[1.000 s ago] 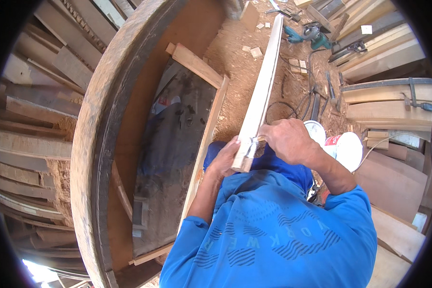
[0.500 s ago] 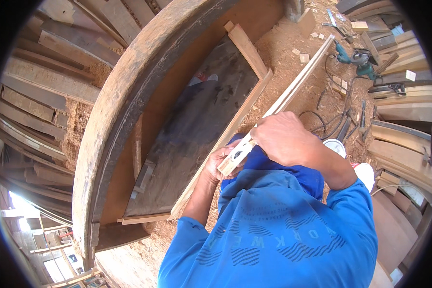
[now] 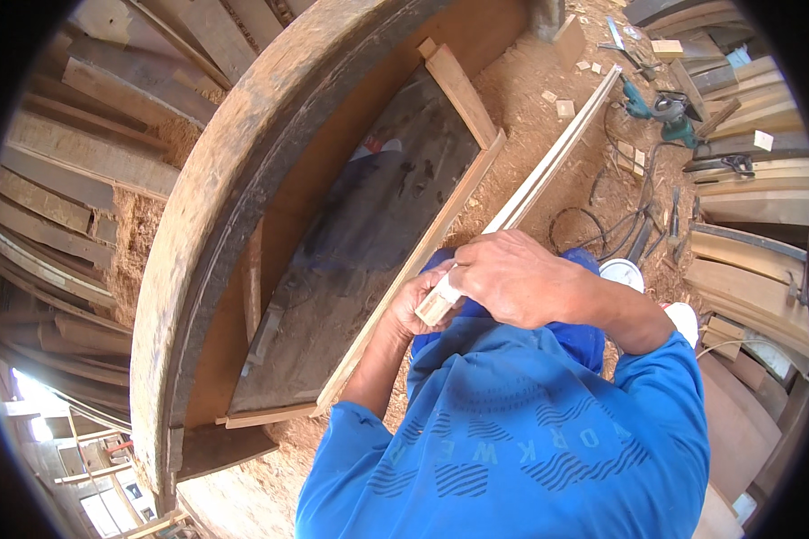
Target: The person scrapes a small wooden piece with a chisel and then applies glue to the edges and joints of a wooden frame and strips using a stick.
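Left hand (image 3: 412, 301) and right hand (image 3: 517, 278) were closed round a long wooden strip (image 3: 553, 154), aimed toward one o'clock, right fingertips hidden. It was judged light, stiff, perhaps splintery, best gripped near its blunt seven-o'clock end (image 3: 433, 313).

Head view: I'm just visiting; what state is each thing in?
Wooden strip: held at its near end, slanting away.
Left hand: wrapped around the strip.
Right hand: curled over the strip, fingertips hidden.
Green power tool: lying down, unheld.
White round container: partly hidden; open or lidded, cannot tell.
Dark panel: wood-edged, surface marked.
Wood shavings: scattered loose.
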Demonstrator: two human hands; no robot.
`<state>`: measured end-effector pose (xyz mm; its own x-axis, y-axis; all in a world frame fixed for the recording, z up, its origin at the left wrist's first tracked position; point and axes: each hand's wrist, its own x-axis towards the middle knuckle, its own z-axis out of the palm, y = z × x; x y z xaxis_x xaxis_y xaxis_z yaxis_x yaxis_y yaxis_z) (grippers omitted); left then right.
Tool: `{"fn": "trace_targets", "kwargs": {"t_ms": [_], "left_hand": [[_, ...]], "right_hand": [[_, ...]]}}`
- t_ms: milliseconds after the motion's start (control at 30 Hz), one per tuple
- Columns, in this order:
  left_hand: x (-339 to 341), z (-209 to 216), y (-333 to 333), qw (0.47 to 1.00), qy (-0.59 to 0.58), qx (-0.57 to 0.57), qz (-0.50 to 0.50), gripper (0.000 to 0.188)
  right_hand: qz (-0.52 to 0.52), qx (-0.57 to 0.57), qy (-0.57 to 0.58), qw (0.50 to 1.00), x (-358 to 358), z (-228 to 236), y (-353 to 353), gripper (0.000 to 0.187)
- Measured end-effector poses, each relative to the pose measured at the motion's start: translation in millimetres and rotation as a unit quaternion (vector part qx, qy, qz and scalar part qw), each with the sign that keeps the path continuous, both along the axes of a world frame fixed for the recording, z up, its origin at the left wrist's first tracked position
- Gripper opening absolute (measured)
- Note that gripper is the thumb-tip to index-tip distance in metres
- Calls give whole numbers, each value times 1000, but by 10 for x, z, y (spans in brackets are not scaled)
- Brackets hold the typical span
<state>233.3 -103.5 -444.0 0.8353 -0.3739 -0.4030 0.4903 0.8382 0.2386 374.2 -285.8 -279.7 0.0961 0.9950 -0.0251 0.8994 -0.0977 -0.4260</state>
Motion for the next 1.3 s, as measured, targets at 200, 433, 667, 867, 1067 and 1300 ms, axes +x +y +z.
{"fn": "trace_targets", "kwargs": {"t_ms": [200,433,667,867,1067,1300], "left_hand": [[52,49,-68,998,-41,-43,-7,45],[1,13,-99,994,-18,-104,18,40],[10,3,-136,992,-32,-119,9,42],[22,6,-155,992,-45,-116,5,44],[24,22,-146,990,-61,-130,10,49],[30,23,-135,991,-64,-118,7,47]], "right_hand": [[-91,166,94,977,184,18,-536,12],[-274,257,311,873,-427,-860,-686,14],[-330,313,379,806,-585,-965,-617,15],[-287,278,327,856,-474,-877,-762,15],[-317,304,255,862,-412,-787,-794,11],[-326,319,176,873,-383,-790,-771,13]]}}
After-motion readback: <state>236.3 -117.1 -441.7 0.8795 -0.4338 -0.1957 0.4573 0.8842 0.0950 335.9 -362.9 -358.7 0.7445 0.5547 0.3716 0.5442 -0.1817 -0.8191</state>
